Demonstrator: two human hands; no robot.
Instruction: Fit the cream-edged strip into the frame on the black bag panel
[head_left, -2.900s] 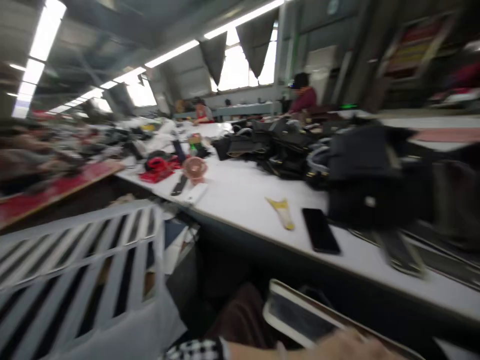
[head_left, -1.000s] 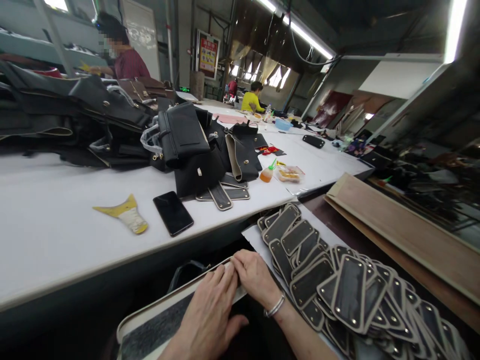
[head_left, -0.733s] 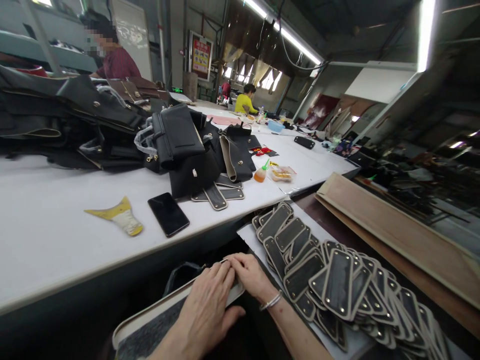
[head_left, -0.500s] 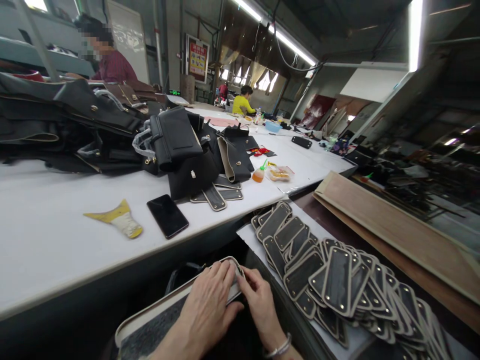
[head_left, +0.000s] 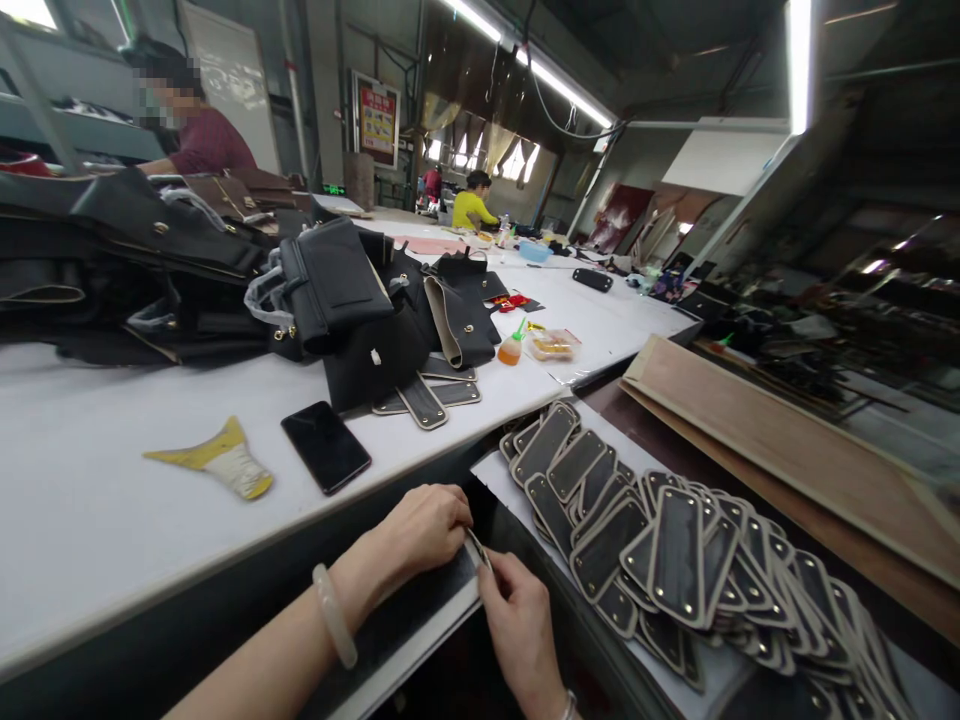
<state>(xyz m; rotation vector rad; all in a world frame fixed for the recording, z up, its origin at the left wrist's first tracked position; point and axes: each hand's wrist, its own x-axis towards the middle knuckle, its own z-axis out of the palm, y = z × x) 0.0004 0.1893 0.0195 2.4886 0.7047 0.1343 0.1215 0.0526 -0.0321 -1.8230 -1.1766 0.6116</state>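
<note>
Panel [head_left: 431,618]: here it is, dark-faced with pale edging, slanting low beside the table [head_left: 247,540].
Left hand [head_left: 424,525]: my fingers curl tight on its end.
Right hand [head_left: 521,625]: thumb and fingers pinch that same end.

Bag workshop: black bags [head_left: 330,280], piled riveted panels [head_left: 679,560], long worktable [head_left: 97,430].

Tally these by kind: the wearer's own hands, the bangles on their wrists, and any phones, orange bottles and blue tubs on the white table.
Hands: 2 (left hand, right hand)
Bangles: 2 (pale bangle, silver bangle)
Phone: 1
Orange bottle: 1
Blue tub: 1
Total: 7
</note>
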